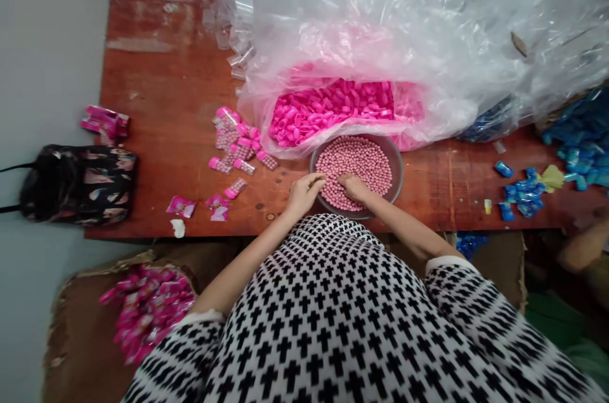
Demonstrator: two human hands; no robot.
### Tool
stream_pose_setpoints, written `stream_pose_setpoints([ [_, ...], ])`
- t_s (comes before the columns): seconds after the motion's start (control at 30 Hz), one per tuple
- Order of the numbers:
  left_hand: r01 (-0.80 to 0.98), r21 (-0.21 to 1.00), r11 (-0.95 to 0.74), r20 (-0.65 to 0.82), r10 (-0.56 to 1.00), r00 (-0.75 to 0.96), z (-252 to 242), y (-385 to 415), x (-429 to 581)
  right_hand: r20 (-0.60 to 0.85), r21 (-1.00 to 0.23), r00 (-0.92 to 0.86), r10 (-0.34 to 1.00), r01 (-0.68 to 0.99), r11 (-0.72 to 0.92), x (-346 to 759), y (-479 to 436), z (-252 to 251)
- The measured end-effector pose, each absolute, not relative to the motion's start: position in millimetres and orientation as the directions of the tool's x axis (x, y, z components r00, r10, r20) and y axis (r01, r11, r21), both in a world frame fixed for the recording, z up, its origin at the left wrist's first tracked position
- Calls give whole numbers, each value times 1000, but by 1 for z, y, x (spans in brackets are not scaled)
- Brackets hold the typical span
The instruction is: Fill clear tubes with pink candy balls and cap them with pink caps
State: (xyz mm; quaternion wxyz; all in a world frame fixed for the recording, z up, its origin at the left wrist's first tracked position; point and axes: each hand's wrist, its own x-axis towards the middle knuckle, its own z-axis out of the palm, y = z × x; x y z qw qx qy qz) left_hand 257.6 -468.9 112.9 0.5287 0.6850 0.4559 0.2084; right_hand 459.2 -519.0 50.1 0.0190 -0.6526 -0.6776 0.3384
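A dark grey bowl [400,176] full of small round pink beads [356,158] stands near the table's front edge. At the bowl's left rim, my left hand [304,193] has its thumb and fingers pinched together; anything between them is too small to make out. My right hand [354,188] reaches into the bowl, its curled fingers down among the beads and their tips hidden. Left of the bowl lie several small clear bottles with pink caps [244,148], filled with beads. Behind the bowl, an open plastic bag [328,47] holds a heap of bright pink plastic pieces [328,108].
On the wooden table [157,92], pink packets [181,206] lie to the left. A patterned bag [85,184] stands at its left end. Below is a cardboard box [71,320] with pink packets. Blue packets [526,193] lie right, near another person's arm [585,241].
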Motion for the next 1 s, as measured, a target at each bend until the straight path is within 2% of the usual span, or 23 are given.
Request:
stream_pose_setpoints([
  [0.07, 414, 910, -17, -197, 861, 468, 109, -467, 255, -408, -513, -108, 906, 849, -130, 454, -522, 45],
  [0.13, 415, 910, -21, -199, 855, 480, 104, -466, 257, -369, -641, -40, 928, 734, -224, 456, -528, 49],
  [0.23, 405, 914, -35, -215, 803, 556, 101, -467, 267, -306, -906, 39, 951, 295, -303, 459, -535, 65],
  [0.27, 396, 917, -38, -218, 786, 579, 102, -467, 272, -294, -942, 47, 955, 155, -298, 459, -536, 72],
  [0.33, 366, 930, -27, -213, 771, 600, 104, -468, 280, -280, -959, 43, 959, 39, -281, 458, -535, 87],
  [0.4, 313, 950, 12, -208, 770, 603, 106, -467, 286, -257, -963, 56, 965, 64, -261, 458, -533, 103],
  [0.57, 112, 967, 228, -244, 709, 661, 105, -460, 293, -102, -939, -33, 994, 332, -85, 470, -524, 136],
  [0.67, 74, 958, 277, -253, 695, 673, 104, -456, 295, -69, -898, -31, 997, 436, -49, 474, -523, 144],
  [0.77, 110, 959, 262, -268, 709, 652, 105, -452, 294, -105, -912, 32, 994, 396, -109, 472, -527, 140],
  [0.83, 89, 945, 315, -297, 713, 636, 105, -450, 293, -156, -916, 51, 986, 365, -164, 473, -529, 134],
  [0.9, 11, 909, 416, -336, 719, 608, 104, -447, 291, -190, -861, 41, 981, 473, -186, 480, -527, 129],
  [1.0, -90, 842, 533, -391, 716, 578, 103, -443, 288, -196, -649, 19, 981, 747, -144, 501, -510, 127],
])
